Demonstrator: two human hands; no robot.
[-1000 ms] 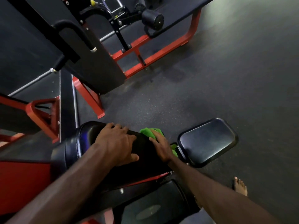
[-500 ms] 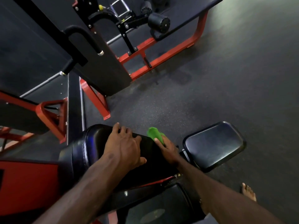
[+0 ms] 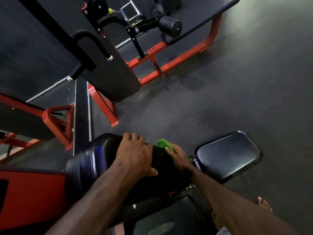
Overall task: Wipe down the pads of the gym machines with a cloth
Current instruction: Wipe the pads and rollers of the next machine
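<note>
**Wiping the far edge of a black roller pad**

Pressing down on the thick black vinyl roller pad [image 3: 101, 160], the left hand [image 3: 135, 156] lies spread across its top, palm flat. Its fingers curl over the pad's far edge and the thumb points toward the wearer; it holds the pad steady and carries nothing else.

The right hand [image 3: 179, 158] sits just beside it, on the pad's right end. Its fingers are bent over a small bright green cloth [image 3: 163, 143] and pin it against the pad's far upper edge. Only a bunched corner of the cloth shows past the fingertips; the rest is hidden under the hand, so how tightly the cloth is gripped cannot be told.

To the right of the roller pad, close to the right wrist, a flat rectangular black cushioned pad [image 3: 227, 154] with rounded corners tilts up on its mount. Below the forearms a second dark glossy seat pad [image 3: 162, 221] fills the bottom of the view.

The machine's red steel frame [image 3: 32, 197] runs along the left. Farther off stands another machine with a red tubular base [image 3: 177, 60], a black cylindrical foam roller [image 3: 170, 26] and a black curved handle bar [image 3: 92, 41]. Dark speckled rubber flooring [image 3: 237, 99] covers the room, and a bare foot [image 3: 265, 205] rests on it at lower right.
</note>
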